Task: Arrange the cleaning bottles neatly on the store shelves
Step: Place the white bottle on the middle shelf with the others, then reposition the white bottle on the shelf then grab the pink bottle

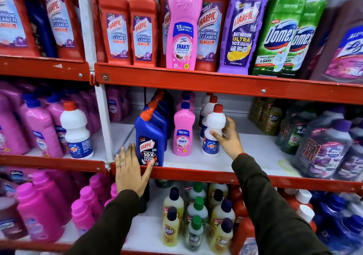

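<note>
Right hand (pixel 227 136) gripping red-capped white bottle (pixel 213 131)

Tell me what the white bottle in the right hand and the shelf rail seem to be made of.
White bottle: looks like opaque moulded plastic, smooth with a soft sheen, red screw cap and glossy printed label. Shelf rail: probably painted metal; red coat chipped in spots, with visible screw heads.

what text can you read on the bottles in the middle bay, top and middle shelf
"HARPIC BATHROOM CLEANER 10X": red bottle
"2X CLEANING GERM KILL, SHAKTI": tall pink bottle
"HARPIC BATHROOM ULTRA 10X": purple bottle
"Domex, 3 DAYS": green bottle
"HARPIC 10X TOTAL CLEAN": blue bottle
"Rin": white bottle in right hand
Smaller print: unreadable.
</note>
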